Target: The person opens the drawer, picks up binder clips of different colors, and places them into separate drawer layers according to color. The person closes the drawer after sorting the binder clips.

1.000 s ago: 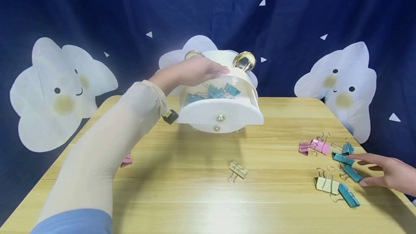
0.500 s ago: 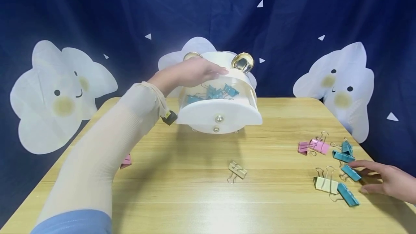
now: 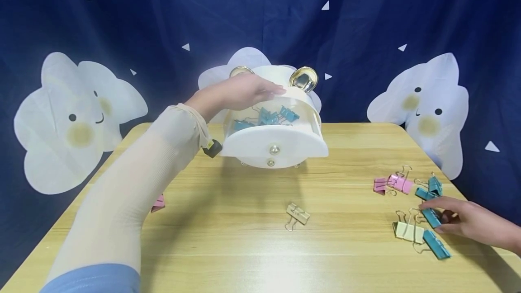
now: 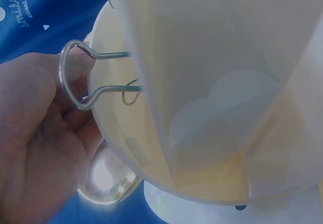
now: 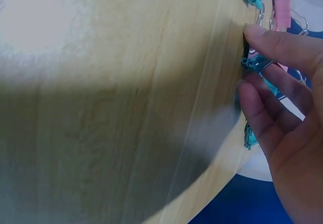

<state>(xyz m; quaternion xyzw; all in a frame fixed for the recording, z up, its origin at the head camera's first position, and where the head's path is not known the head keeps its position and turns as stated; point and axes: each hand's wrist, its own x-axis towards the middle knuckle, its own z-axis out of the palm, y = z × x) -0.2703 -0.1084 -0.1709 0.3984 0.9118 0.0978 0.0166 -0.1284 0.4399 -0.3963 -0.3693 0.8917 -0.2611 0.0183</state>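
Note:
In the head view, my left hand [image 3: 246, 90] rests on top of a white box [image 3: 301, 94] with gold round ears. The box's drawer [image 3: 248, 143] is pulled out, with several blue binder clips [image 3: 268, 116] inside. In the left wrist view, the left hand's fingers lie partly hidden behind the box's round edge, near a clip's wire handles [image 4: 108, 89]. At the table's right side, my right hand [image 3: 468, 220] pinches a teal binder clip [image 3: 431, 217] between thumb and fingers. The right wrist view shows this clip [image 5: 258, 62] partly covered by the fingers.
Around the right hand lie other teal clips [image 3: 437, 244], a pale yellow clip [image 3: 410, 232] and pink clips [image 3: 400, 183]. A cream clip [image 3: 298, 213] lies mid-table. Another pink clip [image 3: 158, 203] shows beside the left sleeve. A dark blue curtain [image 3: 350, 35] hangs behind the table.
My right hand has moved left and taken a teal binder clip between its thumb and fingers. The left hand stays on the box, and the drawer stays out.

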